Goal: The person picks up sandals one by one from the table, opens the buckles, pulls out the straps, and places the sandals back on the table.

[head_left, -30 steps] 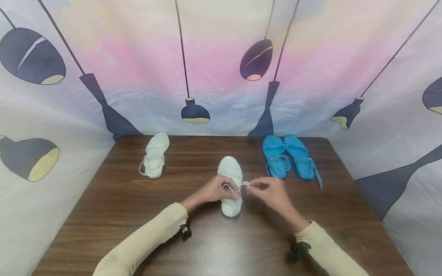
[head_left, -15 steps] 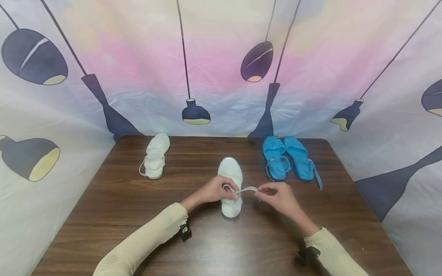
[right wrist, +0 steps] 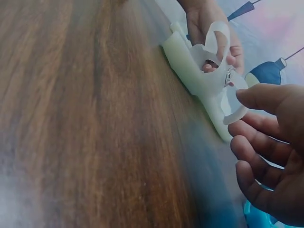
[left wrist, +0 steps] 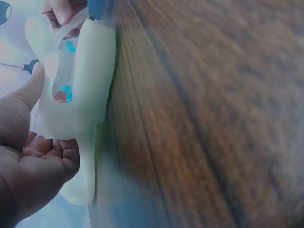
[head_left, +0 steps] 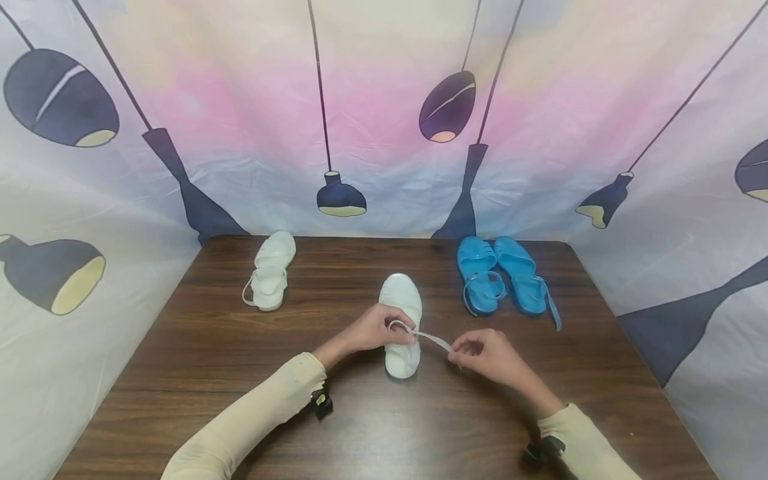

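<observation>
The left hand [head_left: 381, 328] grips the white sandal [head_left: 401, 295] from its left side, around mid-length; the sandal lies on the counter [head_left: 336, 427] with its long axis running near to far, toe at the far end. From there the strap [head_left: 433, 338] stretches right and slightly nearer to the right hand [head_left: 489, 357], which pinches its free end, apart from the sandal, so the left hand is the closer. The right wrist view shows the metal buckle [right wrist: 229, 76], too small to make out in the head view.
</observation>
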`<state>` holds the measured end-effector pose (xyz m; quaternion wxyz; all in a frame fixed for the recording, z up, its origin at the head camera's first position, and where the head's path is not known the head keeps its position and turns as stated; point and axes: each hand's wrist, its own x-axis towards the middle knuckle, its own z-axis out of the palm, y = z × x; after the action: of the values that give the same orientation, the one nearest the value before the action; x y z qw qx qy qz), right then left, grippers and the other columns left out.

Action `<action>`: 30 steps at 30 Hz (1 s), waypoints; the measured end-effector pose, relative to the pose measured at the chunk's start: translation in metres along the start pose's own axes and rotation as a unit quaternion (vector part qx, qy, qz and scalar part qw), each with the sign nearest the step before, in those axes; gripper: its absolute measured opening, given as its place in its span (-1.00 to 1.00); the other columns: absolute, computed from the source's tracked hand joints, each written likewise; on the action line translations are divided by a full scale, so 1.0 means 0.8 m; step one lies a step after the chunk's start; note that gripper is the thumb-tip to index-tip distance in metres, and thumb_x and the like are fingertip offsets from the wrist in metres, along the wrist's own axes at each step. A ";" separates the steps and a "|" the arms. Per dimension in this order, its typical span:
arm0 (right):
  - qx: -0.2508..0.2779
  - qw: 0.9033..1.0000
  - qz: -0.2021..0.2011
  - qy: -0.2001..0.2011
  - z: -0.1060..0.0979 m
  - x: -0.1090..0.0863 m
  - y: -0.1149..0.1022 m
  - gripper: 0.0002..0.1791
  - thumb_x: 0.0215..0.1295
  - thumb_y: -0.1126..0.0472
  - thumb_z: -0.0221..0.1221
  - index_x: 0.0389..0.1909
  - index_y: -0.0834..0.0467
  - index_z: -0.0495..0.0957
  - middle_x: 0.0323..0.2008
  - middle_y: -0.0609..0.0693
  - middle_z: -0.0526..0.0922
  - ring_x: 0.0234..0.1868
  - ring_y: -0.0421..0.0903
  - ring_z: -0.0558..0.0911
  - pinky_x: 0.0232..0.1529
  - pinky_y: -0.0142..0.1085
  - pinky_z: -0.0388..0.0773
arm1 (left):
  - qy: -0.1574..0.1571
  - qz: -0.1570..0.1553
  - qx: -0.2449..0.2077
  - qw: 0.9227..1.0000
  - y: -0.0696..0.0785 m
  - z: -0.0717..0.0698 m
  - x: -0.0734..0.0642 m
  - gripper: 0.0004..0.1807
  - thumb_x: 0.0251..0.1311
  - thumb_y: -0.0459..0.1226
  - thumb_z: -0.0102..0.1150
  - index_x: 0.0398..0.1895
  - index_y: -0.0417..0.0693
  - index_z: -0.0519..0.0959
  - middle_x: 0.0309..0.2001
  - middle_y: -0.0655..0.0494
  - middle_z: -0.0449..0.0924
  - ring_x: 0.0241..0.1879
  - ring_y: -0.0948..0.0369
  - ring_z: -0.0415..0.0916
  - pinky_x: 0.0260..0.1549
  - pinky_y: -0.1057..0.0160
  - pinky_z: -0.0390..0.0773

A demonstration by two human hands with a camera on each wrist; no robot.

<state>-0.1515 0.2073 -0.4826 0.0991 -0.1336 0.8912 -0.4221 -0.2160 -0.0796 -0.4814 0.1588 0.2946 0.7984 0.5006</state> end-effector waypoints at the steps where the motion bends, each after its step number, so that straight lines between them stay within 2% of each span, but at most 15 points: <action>1: -0.003 1.000 0.000 -0.003 0.001 0.001 0.001 -0.77 0.21 -0.03 0.46 -0.26 0.02 0.74 -0.44 -0.17 0.70 -0.40 -0.12 0.65 -0.36 -0.31 0.65 | 0.000 0.002 -0.002 1.000 0.000 0.000 0.000 -0.78 0.15 -0.29 0.50 -0.16 -0.17 0.74 -0.31 0.08 0.74 -0.34 0.32 0.54 -0.29 0.39 0.55; 10: -0.017 0.999 -0.022 -0.026 0.002 0.010 0.000 -0.72 0.22 -0.04 0.45 -0.14 0.02 0.74 -0.33 -0.19 0.73 -0.29 -0.18 0.67 -0.25 -0.35 0.67 | -0.001 0.003 0.002 1.000 0.000 -0.002 0.001 -0.79 0.17 -0.28 0.48 -0.15 -0.14 0.74 -0.30 0.13 0.75 -0.31 0.35 0.55 -0.24 0.39 0.55; 15: -0.021 1.000 -0.018 -0.002 0.003 0.021 -0.010 -0.62 0.23 -0.11 0.43 -0.06 0.04 0.73 -0.27 -0.16 0.75 -0.25 -0.19 0.68 -0.22 -0.33 0.68 | -0.005 0.006 0.020 1.000 0.001 -0.004 -0.001 -0.77 0.20 -0.24 0.47 -0.12 -0.12 0.73 -0.27 0.16 0.75 -0.29 0.35 0.55 -0.20 0.36 0.56; 21: -0.008 0.999 -0.018 0.035 0.012 0.041 -0.026 -0.61 0.25 -0.16 0.40 -0.07 0.04 0.75 -0.24 -0.13 0.77 -0.24 -0.17 0.71 -0.20 -0.25 0.70 | 0.019 -0.001 0.068 0.998 0.003 -0.013 -0.005 -0.79 0.30 -0.19 0.38 -0.09 -0.09 0.72 -0.21 0.16 0.75 -0.21 0.33 0.61 -0.11 0.32 0.59; 24: 0.003 0.999 -0.024 0.035 0.019 0.049 -0.035 -0.61 0.27 -0.15 0.38 -0.08 0.04 0.76 -0.24 -0.11 0.78 -0.24 -0.17 0.72 -0.18 -0.23 0.71 | 0.027 -0.009 0.077 0.997 0.005 -0.016 -0.008 -0.82 0.35 -0.21 0.31 -0.09 -0.09 0.72 -0.21 0.14 0.75 -0.18 0.31 0.64 -0.07 0.30 0.62; 30: 0.009 1.000 -0.018 0.021 0.034 0.059 -0.048 -0.65 0.27 -0.13 0.38 -0.13 0.05 0.77 -0.25 -0.10 0.78 -0.27 -0.19 0.70 -0.23 -0.25 0.68 | 0.030 -0.009 0.082 0.996 0.008 -0.018 -0.011 -0.84 0.40 -0.23 0.24 -0.10 -0.08 0.73 -0.23 0.16 0.74 -0.21 0.31 0.61 -0.18 0.31 0.61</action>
<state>-0.1823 0.1488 -0.4731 0.0735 -0.1402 0.8868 -0.4341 -0.2151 -0.0934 -0.4694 0.1143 0.2844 0.8436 0.4409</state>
